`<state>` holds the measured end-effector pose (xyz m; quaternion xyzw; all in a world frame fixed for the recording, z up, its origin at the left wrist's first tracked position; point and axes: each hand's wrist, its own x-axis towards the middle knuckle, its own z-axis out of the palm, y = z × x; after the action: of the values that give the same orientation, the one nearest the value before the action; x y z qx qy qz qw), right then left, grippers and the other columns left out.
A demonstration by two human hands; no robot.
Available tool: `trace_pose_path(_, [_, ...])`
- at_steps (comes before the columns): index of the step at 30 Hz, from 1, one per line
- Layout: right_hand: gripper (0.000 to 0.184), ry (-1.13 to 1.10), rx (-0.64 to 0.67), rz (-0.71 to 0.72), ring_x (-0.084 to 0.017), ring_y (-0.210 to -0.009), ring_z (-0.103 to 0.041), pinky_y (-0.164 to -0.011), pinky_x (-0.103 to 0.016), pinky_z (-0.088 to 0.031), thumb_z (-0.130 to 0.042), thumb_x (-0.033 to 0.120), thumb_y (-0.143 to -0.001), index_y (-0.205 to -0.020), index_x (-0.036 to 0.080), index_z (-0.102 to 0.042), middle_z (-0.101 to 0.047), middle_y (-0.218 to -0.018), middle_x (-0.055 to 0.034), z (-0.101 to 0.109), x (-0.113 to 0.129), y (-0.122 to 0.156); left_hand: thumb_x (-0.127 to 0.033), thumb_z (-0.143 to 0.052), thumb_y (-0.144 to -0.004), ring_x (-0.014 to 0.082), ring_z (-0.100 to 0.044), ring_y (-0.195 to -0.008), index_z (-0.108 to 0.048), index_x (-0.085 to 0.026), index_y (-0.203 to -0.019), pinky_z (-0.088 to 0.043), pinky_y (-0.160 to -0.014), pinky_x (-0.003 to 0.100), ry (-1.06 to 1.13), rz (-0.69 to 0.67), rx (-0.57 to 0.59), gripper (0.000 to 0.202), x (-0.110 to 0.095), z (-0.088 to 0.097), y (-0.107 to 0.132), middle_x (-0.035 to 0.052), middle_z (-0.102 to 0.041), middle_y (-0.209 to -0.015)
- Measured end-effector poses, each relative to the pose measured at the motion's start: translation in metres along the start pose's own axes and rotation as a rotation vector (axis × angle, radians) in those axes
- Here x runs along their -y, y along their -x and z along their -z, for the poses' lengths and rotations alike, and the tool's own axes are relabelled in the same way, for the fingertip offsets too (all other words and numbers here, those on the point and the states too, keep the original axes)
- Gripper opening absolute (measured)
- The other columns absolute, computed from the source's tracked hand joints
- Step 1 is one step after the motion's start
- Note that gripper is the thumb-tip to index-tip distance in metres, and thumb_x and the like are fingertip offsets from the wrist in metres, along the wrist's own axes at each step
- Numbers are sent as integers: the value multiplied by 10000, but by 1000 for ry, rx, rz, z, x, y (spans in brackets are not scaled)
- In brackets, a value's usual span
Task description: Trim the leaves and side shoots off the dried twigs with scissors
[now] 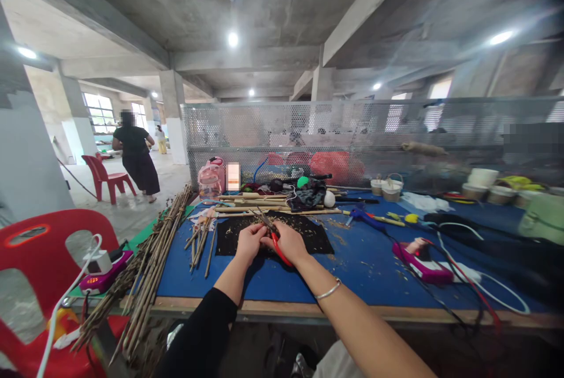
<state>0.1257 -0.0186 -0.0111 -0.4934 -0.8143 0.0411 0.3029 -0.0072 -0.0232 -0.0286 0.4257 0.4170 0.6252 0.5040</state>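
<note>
My right hand [288,241] is closed around a pair of red-handled scissors [277,241], whose dark pointed blades tilt up and to the left. Close beside it, my left hand [249,243] has its fingers pinched together near the blades. Whatever lies between those fingertips is too small to make out. Both hands are over a black cloth [318,236] strewn with pale plant scraps. Left of the cloth are several short cut sticks [200,247].
A bundle of long dry stalks [152,254] overhangs the blue table [352,284] at left, beside a red chair [48,248]. Bamboo rods [247,203] lie behind the cloth. A blue glue gun [366,218] and purple power strip [425,263] with cables are right. A person [136,151] stands far left.
</note>
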Motion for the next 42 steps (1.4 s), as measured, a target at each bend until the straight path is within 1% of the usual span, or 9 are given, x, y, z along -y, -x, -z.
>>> trace_pose_path(4, [482,-10,-19,46,-209,-961,-563,-787,-277,-399,-527,555,-752,-1049,175,-534,-615,-1006,-93,1,0,0,-396,-740,-536,66,-471,-459,-675,-112,-769,-365,-452,192,20,39,33,372,-1,0,1,33,-623,-631])
trace_pose_path(13, [459,45,66,-60,-223,-846,-626,-655,-254,-408,-469,625,-755,-995,253,-588,-675,-887,-59,8,3,0,-399,-720,-561,50,-414,-408,-685,-111,-754,-327,-408,191,-30,-31,14,348,2,2,-2,21,-607,-600])
trace_pose_path(19, [490,84,66,-73,-231,-814,-633,-656,-274,-416,-439,661,-745,-971,254,-592,-678,-858,-61,5,1,-1,-358,-713,-585,47,-412,-388,-692,-114,-843,-324,-395,188,-63,-4,-79,355,0,3,-2,23,-632,-616])
trace_pose_path(22, [544,80,39,-42,-225,-861,-617,-699,-282,-419,-472,661,-724,-1041,227,-555,-661,-918,-73,3,1,-1,-320,-733,-565,78,-500,-469,-697,-110,-833,-393,-466,198,-81,-31,-151,343,-2,3,-2,43,-660,-660])
trace_pose_path(25, [568,47,20,23,-216,-943,-585,-759,-276,-413,-497,645,-719,-1058,191,-539,-633,-995,-91,3,3,0,-290,-757,-528,118,-570,-587,-704,-104,-762,-438,-559,212,-95,-93,-163,304,-3,4,-2,69,-681,-720])
trace_pose_path(30, [489,29,39,-21,-211,-916,-596,-731,-263,-408,-477,605,-763,-1037,208,-555,-644,-962,-79,4,4,1,-339,-750,-533,69,-458,-425,-694,-100,-792,-362,-427,198,-76,-35,-111,358,-2,2,-1,24,-635,-595])
trace_pose_path(34, [507,42,49,-67,-221,-887,-612,-708,-268,-410,-457,618,-768,-1065,220,-561,-657,-954,-81,4,5,0,-328,-747,-551,56,-442,-418,-689,-108,-837,-357,-427,189,-68,-1,-114,366,-2,0,0,9,-616,-579])
trace_pose_path(37, [528,44,46,-61,-226,-886,-615,-706,-270,-412,-445,633,-765,-1071,219,-566,-662,-952,-87,4,4,-1,-320,-733,-578,60,-447,-413,-688,-112,-801,-360,-426,189,-79,29,-129,308,-2,-1,0,5,-598,-552])
trace_pose_path(42, [493,32,75,-82,-226,-883,-624,-692,-258,-415,-437,636,-768,-1020,242,-594,-675,-910,-74,3,1,-1,-309,-720,-593,61,-446,-401,-680,-108,-760,-359,-411,189,-87,2,-125,264,-1,0,-2,6,-593,-543])
